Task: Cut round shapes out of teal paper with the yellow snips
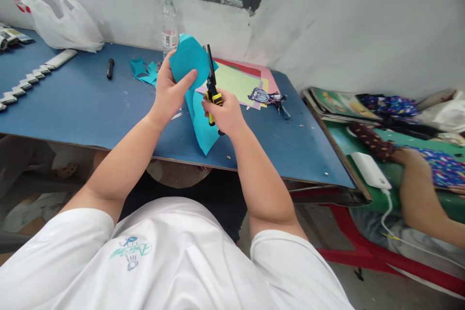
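Observation:
My left hand (173, 86) grips a sheet of bright blue paper (192, 55), its thumb lying across the front. The sheet's upper part is cut to a curved outline, and a long strip of it hangs down toward the table's front edge. My right hand (225, 110) is closed around the yellow and black handles of a pair of scissors (211, 82). The dark blades point upward along the paper's right edge; whether they touch it I cannot tell. Blue paper scraps (143, 71) lie on the blue table (109, 106) behind my left hand.
A water bottle (169, 19) stands by the wall. Coloured paper sheets (240, 80) with keys and a charm (267, 97) lie to the right. A black marker (110, 68), a folded strip (32, 77) and a plastic bag (67, 24) are left. Another person's arm (421, 193) rests on the green table.

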`<control>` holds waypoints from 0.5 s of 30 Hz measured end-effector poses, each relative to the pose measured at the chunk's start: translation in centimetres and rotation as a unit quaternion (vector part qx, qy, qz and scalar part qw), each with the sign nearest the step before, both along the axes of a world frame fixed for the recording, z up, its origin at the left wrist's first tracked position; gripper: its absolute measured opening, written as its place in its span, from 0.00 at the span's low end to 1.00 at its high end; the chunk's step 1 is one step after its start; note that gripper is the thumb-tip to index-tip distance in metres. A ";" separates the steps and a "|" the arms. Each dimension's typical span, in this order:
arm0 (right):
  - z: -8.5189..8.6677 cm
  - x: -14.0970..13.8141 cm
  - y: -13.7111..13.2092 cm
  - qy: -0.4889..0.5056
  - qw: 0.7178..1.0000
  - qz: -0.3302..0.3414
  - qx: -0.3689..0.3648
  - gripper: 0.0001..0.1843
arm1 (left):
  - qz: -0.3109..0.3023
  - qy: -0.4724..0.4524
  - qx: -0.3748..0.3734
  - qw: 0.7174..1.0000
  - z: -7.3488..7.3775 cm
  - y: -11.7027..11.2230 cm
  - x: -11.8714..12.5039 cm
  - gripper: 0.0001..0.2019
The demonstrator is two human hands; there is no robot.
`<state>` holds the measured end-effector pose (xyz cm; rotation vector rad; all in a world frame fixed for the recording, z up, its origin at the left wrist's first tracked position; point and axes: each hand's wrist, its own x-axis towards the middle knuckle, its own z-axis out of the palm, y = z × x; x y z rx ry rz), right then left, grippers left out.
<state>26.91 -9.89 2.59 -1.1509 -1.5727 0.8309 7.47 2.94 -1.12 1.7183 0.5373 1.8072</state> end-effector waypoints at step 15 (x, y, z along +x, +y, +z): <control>0.2 -0.1 -0.3 -0.001 1.000 0.002 -0.002 0.08 | -0.029 -0.019 0.016 0.999 0.5 -0.6 0.2 0.43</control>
